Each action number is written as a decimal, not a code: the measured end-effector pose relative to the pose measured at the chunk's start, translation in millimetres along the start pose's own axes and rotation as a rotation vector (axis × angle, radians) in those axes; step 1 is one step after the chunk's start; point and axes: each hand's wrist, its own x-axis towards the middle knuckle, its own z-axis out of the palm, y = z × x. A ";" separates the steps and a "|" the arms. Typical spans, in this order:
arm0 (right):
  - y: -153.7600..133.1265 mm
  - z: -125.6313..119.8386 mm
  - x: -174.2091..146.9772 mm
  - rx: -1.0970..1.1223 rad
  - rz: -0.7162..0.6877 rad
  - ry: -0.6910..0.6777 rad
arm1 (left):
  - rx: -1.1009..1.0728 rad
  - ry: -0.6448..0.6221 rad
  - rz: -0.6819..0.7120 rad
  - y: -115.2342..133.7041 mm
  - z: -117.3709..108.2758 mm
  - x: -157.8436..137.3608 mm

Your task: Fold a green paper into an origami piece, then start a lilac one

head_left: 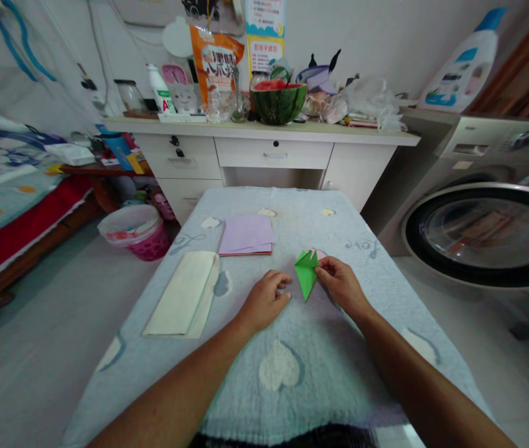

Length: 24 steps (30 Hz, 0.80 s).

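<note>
A piece of folded green paper [305, 277], pointed at its lower end, is pinched at its right edge by my right hand [340, 283]. The paper is held just over the cloth-covered table. To its left, my left hand [267, 300] holds nothing; its fingers are curved and apart, a short gap from the paper. A stack of square paper [247, 233], lilac on top with a red edge below, lies beyond my left hand. Left of that hand rests a folded cream sheet [183, 295].
A grey-blue cloth with hearts [255, 398] covers the table. Behind it stands a white desk [274, 152] bearing a cut watermelon [278, 102] and an orange bag [218, 62]. At right, a washing machine [493, 149] has its round door open. A pink bin [145, 239] sits at left.
</note>
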 end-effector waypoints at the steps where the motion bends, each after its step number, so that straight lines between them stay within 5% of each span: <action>1: 0.7 -2.4 -1.2 -0.037 0.010 -0.002 | 0.024 -0.012 0.016 0.4 0.0 -0.4; 10: 2.8 -42.4 3.7 -0.317 -0.010 0.027 | 0.096 -0.053 0.051 -1.1 -0.8 -1.4; 17: 10.2 -80.1 58.6 -0.504 -0.103 0.221 | 0.138 -0.076 0.043 0.2 -1.5 -1.5; 24: 38.5 -104.7 118.0 -0.718 0.026 0.489 | 0.164 -0.103 0.027 3.3 -3.3 -1.8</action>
